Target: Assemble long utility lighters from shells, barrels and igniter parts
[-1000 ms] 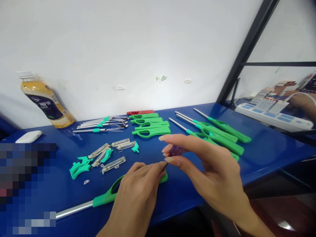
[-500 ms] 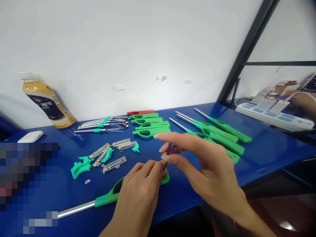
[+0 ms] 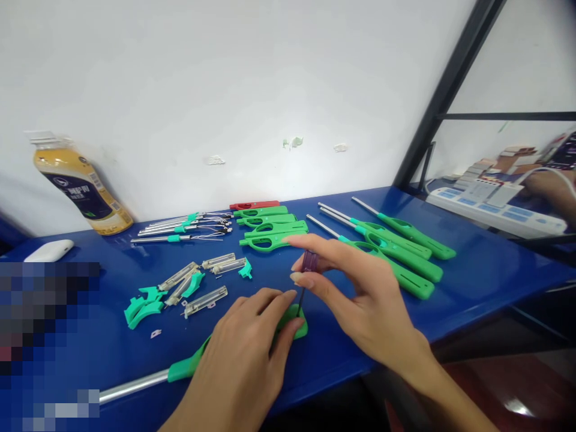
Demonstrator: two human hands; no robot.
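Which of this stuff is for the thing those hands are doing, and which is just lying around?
Part of the job, it seems:
purple-handled tool, in the right hand
green lighter, under the left hand
green handle pieces
metal tubes with wires
clear parts
teal pieces
other green lighters

Probably just lying about:
bottle
white rounded object
power strip

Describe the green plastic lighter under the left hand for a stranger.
Start at the front edge of the blue table and find the left hand. Under it lies the green plastic lighter, its silver metal tube pointing left. Unlike the green lighters farther right, it is held.
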